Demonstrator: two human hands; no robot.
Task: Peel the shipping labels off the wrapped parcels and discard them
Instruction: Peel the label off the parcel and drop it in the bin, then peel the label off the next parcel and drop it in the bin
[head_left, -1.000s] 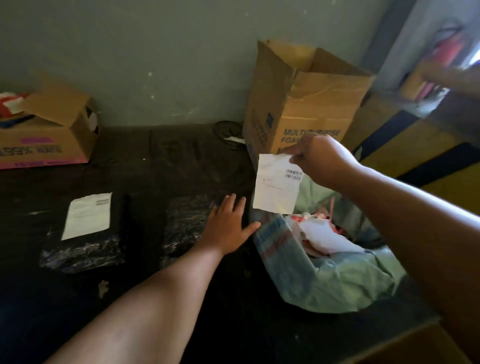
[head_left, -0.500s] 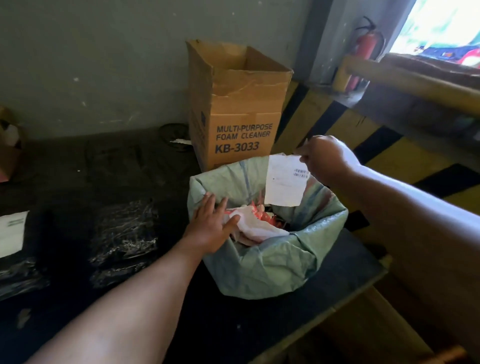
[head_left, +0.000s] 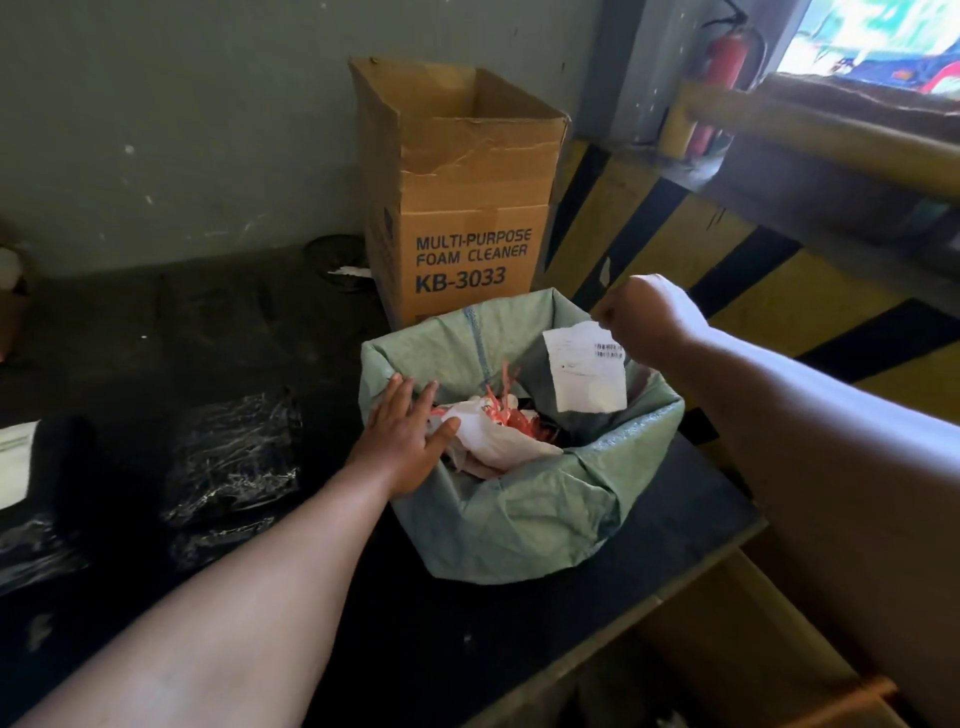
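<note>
Label held over the waste sack.
The right hand (head_left: 644, 319) pinches a white rectangular paper shipping label (head_left: 587, 369) above the open green woven sack (head_left: 519, 514) on the dark counter (head_left: 156, 338); the left hand (head_left: 405, 441), fingers straight, rests on the sack's rim, near a black plastic-wrapped parcel (head_left: 234, 457).

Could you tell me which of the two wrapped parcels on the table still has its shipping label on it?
The far-left parcel at the frame's edge: a white label covers its top. The parcel nearer the green bag shows only bare black wrap.
</note>
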